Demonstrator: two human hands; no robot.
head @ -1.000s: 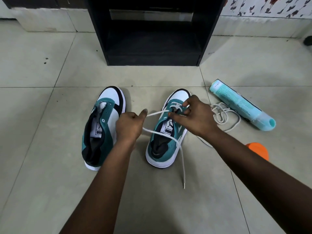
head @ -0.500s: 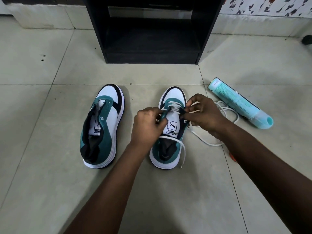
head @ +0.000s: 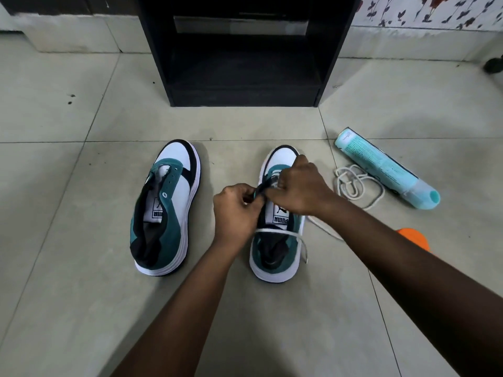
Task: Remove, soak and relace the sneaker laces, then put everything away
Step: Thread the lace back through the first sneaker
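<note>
Sneaker laces: one white lace sits part-threaded in the right-hand sneaker, its loose run crossing the collar and trailing off the shoe's side onto the floor. My left hand pinches the dark eyelet flap; my right hand closes its fingers at the eyelets, I judge to feed the lace through, though the lace tip itself is hidden.

Second lace: loose coil on the floor, just beside the teal bottle, within reach for the other shoe.

Left-hand sneaker: unlaced, eyelets bare.

Markings: PUMA on both tongue labels. Bottle print too small to read.

Black shelf unit: beyond the shoes, likely where they go afterwards.
</note>
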